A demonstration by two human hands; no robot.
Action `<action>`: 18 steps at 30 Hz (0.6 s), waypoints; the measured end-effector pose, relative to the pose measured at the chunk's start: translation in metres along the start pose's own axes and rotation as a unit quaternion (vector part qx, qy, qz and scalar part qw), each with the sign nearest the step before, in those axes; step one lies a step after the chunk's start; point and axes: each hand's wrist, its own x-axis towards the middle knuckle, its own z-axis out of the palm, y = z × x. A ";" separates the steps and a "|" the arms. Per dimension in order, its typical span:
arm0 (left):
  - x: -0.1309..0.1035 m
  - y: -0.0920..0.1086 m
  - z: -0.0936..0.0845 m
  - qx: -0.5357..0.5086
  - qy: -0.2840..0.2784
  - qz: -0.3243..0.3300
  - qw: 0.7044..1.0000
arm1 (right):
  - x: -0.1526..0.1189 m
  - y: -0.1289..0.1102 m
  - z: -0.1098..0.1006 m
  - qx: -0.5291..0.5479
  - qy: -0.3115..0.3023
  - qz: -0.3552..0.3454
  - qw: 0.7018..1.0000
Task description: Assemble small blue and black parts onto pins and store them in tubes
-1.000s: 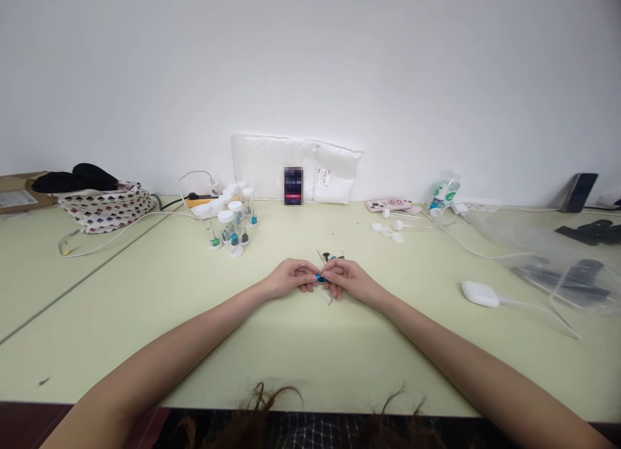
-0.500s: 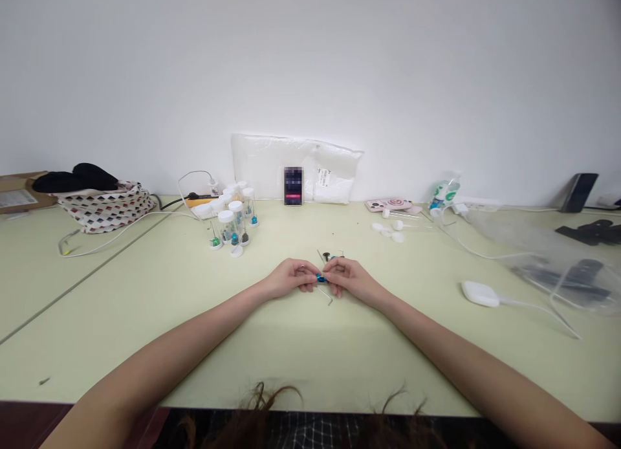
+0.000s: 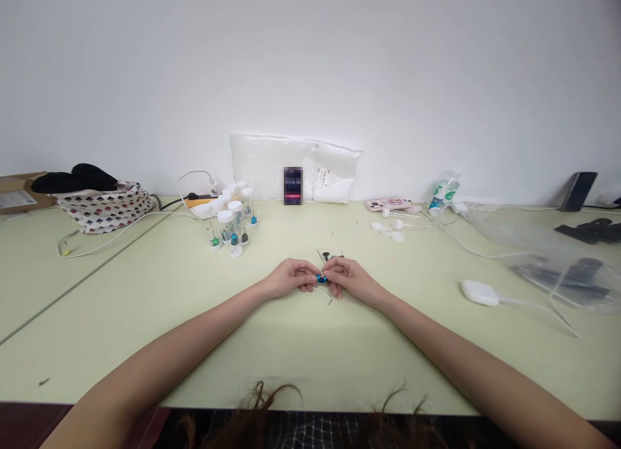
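Between my two hands is a small shiny blue part, too small to name its kind. My left hand pinches its left end between thumb and fingers. From the other side my right hand closes on its right end. Below the fingertips a thin bent metal rod, like a hex key, lies on the table. Just beyond the hands sit a small black round-headed piece and another thin metal rod. More small pieces behind my right fingers are partly hidden.
Several clear tubes with white caps stand at the left, holding coloured parts. A phone leans on a white plastic package. White caps lie right of centre, with a white cabled device farther right. A patterned basket stands far left.
Both hands keep their pinch, almost in place. The blue part seems slightly turned and shows a little more between the fingertips.
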 end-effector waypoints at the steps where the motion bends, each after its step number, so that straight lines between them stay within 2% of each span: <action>1: 0.000 0.000 0.000 -0.003 0.002 -0.001 1.000 | 0.000 0.000 0.000 0.002 0.003 -0.002 1.000; 18: 0.001 -0.001 0.000 -0.002 0.000 -0.001 1.000 | 0.000 0.002 -0.001 0.002 -0.003 -0.002 1.000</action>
